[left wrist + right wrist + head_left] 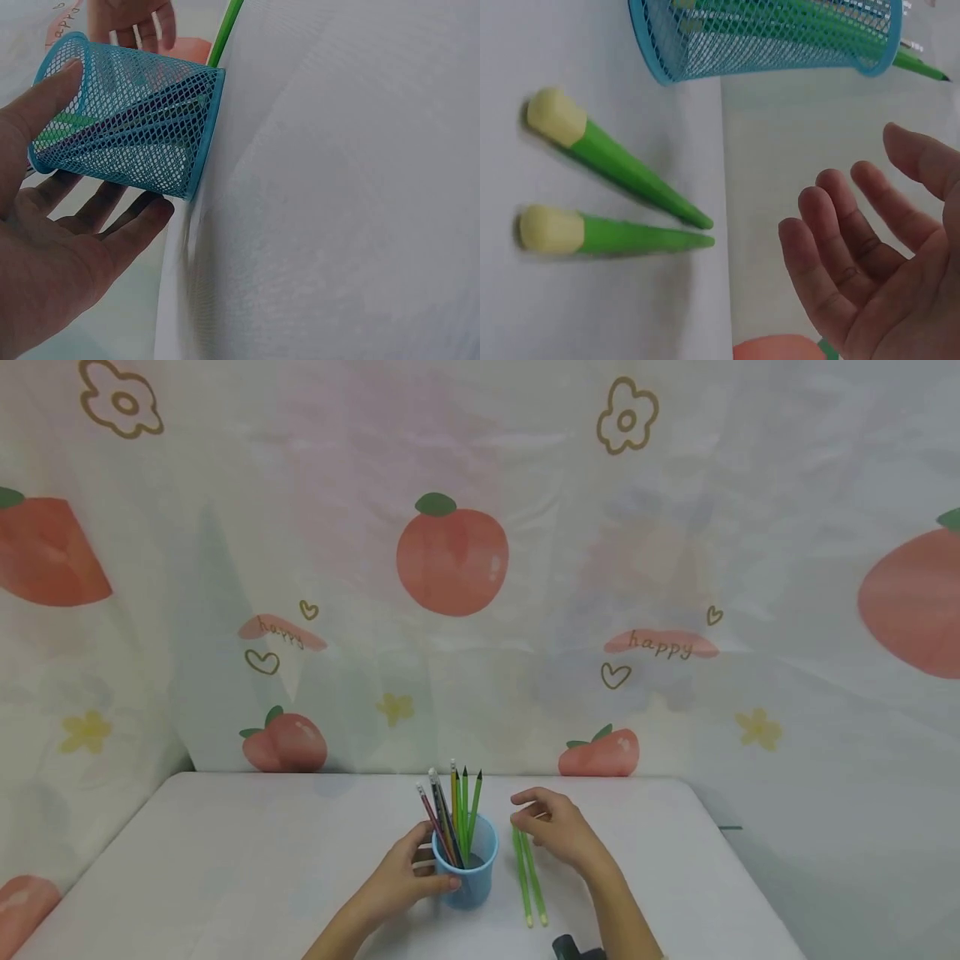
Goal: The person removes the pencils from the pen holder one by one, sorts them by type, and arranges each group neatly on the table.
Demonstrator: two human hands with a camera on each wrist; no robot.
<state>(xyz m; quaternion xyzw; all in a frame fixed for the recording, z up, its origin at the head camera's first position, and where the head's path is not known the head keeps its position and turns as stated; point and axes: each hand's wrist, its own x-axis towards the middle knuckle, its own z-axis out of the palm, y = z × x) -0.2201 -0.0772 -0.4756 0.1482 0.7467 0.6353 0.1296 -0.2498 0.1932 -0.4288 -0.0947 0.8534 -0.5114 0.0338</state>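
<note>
My left hand (397, 878) holds a blue mesh pencil cup (469, 888) from its left side, thumb at the rim and fingers round the far side. In the left wrist view the cup's mesh (142, 112) shows the pencils inside. Several pencils stand in it, among them green ones (465, 810) with dark points up and others with white erasers up. To the right of the cup, two green pencils (533, 881) with pale yellow ends lie on the table. Above their far ends is my right hand (557, 828), its fingers loosely bent and nothing in them (885, 262).
The white table (285, 852) reaches back to a hanging cloth (525, 693) printed with fruit and flowers. A dark object (567, 947) shows at the bottom edge beside my right forearm.
</note>
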